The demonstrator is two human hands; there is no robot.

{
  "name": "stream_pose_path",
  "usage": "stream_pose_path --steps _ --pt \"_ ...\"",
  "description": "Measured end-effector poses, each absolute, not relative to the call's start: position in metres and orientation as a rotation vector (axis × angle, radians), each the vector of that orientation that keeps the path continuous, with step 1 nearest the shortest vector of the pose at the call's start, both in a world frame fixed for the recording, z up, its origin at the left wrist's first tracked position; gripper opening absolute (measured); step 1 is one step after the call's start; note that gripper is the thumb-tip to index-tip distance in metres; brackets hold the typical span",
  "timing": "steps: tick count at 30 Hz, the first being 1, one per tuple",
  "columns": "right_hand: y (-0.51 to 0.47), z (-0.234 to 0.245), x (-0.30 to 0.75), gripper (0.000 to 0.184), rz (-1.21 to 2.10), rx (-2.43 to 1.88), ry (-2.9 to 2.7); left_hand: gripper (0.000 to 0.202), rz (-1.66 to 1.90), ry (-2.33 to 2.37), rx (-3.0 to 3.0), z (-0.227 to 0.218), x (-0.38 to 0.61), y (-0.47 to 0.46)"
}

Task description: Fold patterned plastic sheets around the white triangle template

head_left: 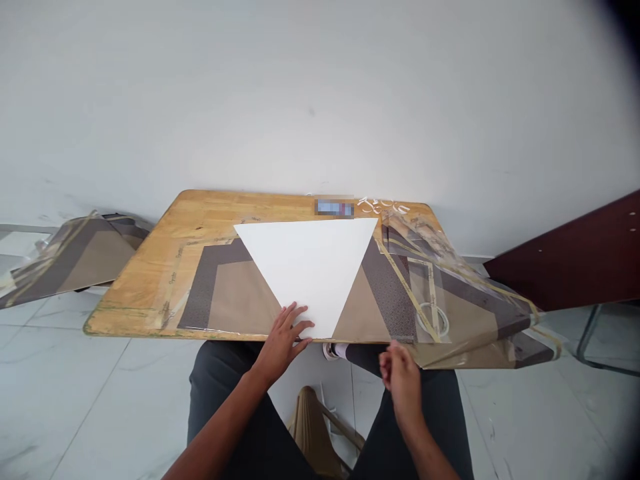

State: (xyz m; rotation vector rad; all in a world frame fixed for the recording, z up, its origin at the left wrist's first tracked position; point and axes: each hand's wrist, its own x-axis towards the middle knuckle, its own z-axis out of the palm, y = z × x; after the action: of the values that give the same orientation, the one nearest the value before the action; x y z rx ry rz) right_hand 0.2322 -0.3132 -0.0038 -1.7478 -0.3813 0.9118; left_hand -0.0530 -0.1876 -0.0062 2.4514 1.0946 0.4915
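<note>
A white sheet of paper (310,267) folded into a downward-pointing triangle lies on a small wooden table (165,240). My left hand (284,340) rests on the triangle's near tip at the table's front edge, fingers spread flat. Hovering below the table edge to the right, over my lap, my right hand (400,377) has its fingers curled loosely together; nothing shows in it.
Brown patterned sheets taped with plastic (450,293) cover the table's right half and hang over its edge. A similar taped sheet (65,257) lies on the floor at left. A dark red board (575,260) stands right. White wall behind, tiled floor below.
</note>
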Motion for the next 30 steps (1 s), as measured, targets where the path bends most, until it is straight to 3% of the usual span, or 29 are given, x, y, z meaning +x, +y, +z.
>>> stream_pose_path --steps 2,5,10,15,30 --pt "-0.298 -0.004 0.21 0.047 0.913 -1.767 -0.696 0.026 0.479 1.102 2.445 -0.004 -0.051 -0.187" --pt "-0.263 -0.002 0.184 0.034 0.652 -1.765 -1.214 0.026 0.471 1.15 2.443 0.001 -0.05 -0.188" --pt "-0.228 -0.014 0.169 0.029 0.333 -1.791 -1.648 0.026 0.444 1.209 2.47 0.01 -0.056 -0.187" --pt "-0.236 -0.028 0.176 0.036 0.344 -1.776 -1.797 0.039 0.436 1.278 2.468 0.003 -0.064 -0.179" --pt "-0.237 -0.031 0.202 0.043 0.424 -1.714 -1.943 0.044 0.555 1.272 2.35 -0.005 -0.059 -0.19"
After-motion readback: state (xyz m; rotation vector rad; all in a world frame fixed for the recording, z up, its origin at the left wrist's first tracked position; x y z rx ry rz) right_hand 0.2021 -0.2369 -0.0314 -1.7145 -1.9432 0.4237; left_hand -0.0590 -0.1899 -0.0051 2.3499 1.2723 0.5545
